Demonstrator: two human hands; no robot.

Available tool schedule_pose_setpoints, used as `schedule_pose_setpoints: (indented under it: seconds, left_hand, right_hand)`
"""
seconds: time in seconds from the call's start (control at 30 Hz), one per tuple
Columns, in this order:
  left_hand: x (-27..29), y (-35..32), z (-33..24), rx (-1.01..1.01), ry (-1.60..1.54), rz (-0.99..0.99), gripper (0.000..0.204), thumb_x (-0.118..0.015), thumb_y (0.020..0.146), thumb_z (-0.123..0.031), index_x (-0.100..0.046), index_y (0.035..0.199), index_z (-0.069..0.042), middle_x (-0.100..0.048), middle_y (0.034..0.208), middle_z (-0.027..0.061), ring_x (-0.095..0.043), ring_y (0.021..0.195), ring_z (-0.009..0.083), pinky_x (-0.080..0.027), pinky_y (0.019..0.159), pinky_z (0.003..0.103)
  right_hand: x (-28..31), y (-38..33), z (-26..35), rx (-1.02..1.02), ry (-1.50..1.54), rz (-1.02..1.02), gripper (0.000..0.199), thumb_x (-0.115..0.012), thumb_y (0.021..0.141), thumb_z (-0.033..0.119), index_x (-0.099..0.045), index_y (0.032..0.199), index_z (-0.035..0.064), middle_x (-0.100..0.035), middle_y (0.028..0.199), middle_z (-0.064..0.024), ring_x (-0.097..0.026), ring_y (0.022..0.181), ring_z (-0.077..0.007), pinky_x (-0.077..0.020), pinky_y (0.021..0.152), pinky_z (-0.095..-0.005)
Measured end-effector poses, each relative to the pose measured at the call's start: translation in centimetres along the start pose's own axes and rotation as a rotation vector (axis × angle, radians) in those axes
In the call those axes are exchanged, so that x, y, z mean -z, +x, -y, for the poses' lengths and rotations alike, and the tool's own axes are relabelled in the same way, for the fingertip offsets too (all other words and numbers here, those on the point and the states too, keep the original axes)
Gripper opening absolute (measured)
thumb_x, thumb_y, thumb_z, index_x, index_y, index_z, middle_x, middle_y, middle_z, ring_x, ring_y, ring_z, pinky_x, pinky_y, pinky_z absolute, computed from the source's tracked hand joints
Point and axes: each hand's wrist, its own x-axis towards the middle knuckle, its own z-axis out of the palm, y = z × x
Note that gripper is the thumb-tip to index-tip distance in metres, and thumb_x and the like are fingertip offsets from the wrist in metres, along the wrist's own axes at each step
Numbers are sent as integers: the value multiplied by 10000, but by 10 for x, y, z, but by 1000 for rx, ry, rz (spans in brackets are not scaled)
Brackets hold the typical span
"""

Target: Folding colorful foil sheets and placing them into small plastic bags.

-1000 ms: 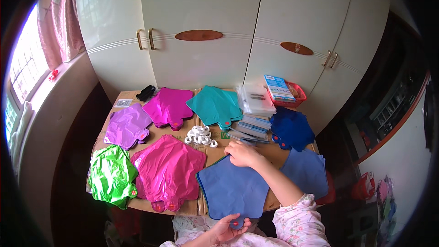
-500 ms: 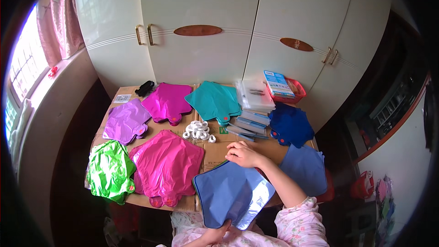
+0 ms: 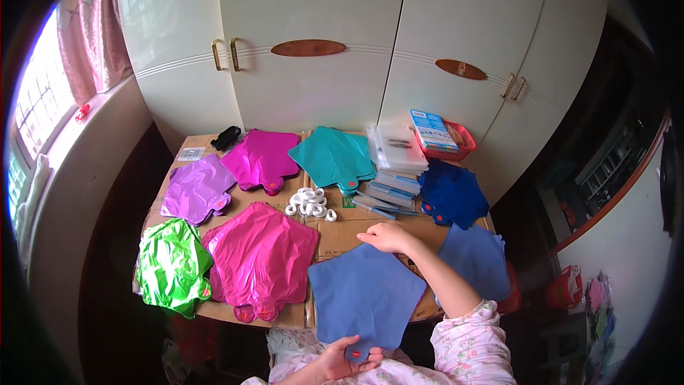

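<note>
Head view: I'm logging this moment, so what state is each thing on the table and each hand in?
Blue balloon: flat, uninflated, held at both ends.
Left hand: fingers pinching the balloon's neck.
Right hand: resting on its top point.
Pink balloon: flat.
Green balloon: crumpled.
Purple balloon: flat.
White rings: loose heap.
Cupboard doors: closed.

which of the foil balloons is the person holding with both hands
The mid-blue star balloon at the table's near edge: left hand holds its neck, right hand rests on its top point. All others lie untouched.
</note>
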Motion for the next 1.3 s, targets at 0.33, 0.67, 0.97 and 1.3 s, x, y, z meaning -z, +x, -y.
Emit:
schedule_pose_setpoints:
  seconds: [0.33, 0.67, 0.97, 1.3]
  left_hand:
    - [-7, 12, -3, 23, 18, -78, 564, -491, 912, -406, -479, 1168, 96, -615, 1066, 208, -596, 1020, 341, -449, 948, 479]
    - [-22, 17, -3, -27, 82, -158, 619, -382, 940, -535, -447, 1206, 20, -604, 976, 188, -568, 901, 312, -469, 828, 434]
    - [-25, 23, -2, -43, 62, -186, 471, -416, 965, -421, -483, 1082, 30, -609, 918, 173, -559, 804, 277, -487, 772, 379]
    - [-36, 24, 5, -45, -19, -114, 281, -397, 990, -230, -467, 925, 34, -559, 848, 115, -512, 769, 215, -451, 792, 342]
  right_hand:
    - [-11, 21, -13, -71, -154, -128, 375, -521, 853, 419, -665, 760, 85, -677, 774, -141, -657, 798, -305, -515, 769, -391]
    - [-3, 19, -16, -58, 287, -65, 244, -608, 856, 281, -641, 803, 45, -634, 654, -63, -594, 558, -141, -479, 546, -312]
    - [-4, 16, -23, 65, 371, -66, 215, -621, 869, 244, -634, 867, 29, -626, 690, -45, -565, 551, -109, -469, 535, -288]
    - [-9, 26, -34, 271, 153, -200, 138, -631, 822, 169, -646, 884, 46, -656, 787, -133, -639, 748, -262, -488, 677, -361]
